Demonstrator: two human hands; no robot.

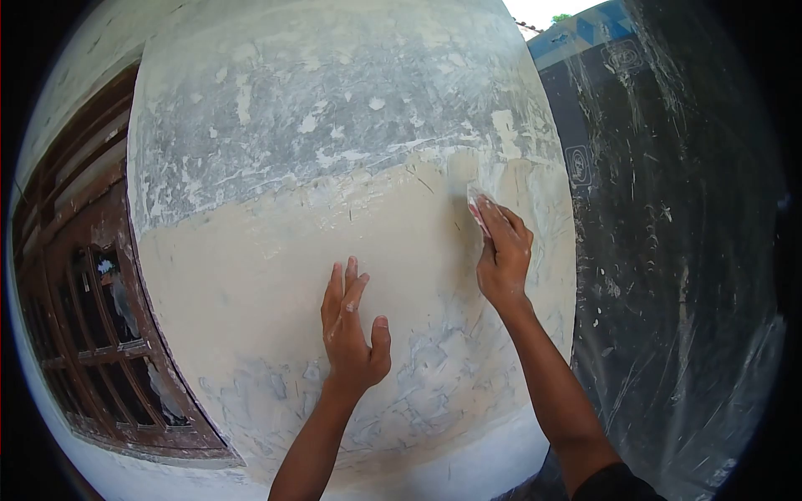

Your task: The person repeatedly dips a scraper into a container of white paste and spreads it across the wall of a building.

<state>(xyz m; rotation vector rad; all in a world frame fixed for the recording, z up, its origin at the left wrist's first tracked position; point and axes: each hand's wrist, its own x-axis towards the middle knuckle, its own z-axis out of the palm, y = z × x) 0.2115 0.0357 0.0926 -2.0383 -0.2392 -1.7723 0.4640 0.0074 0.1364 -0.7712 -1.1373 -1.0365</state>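
Observation:
My right hand point(506, 255) is closed round a putty scraper point(477, 209), whose visible edge is white and red and smeared with filler. The scraper is up against the plastered wall point(292, 284), near the line where smooth cream filler meets the rough grey band above. My left hand point(352, 334) is raised in front of the smooth cream part, fingers stretched upward and thumb apart, with nothing in it. Whitish smears show on its fingers. Below both hands the wall turns patchy, with grey-blue showing through.
On the left, a brown wooden window frame point(134, 351) with barred panes is set into the wall. A dark sheet point(660, 275), scratched and splashed with white, stands along the right side. A blue-patterned strip point(585, 33) runs along its top.

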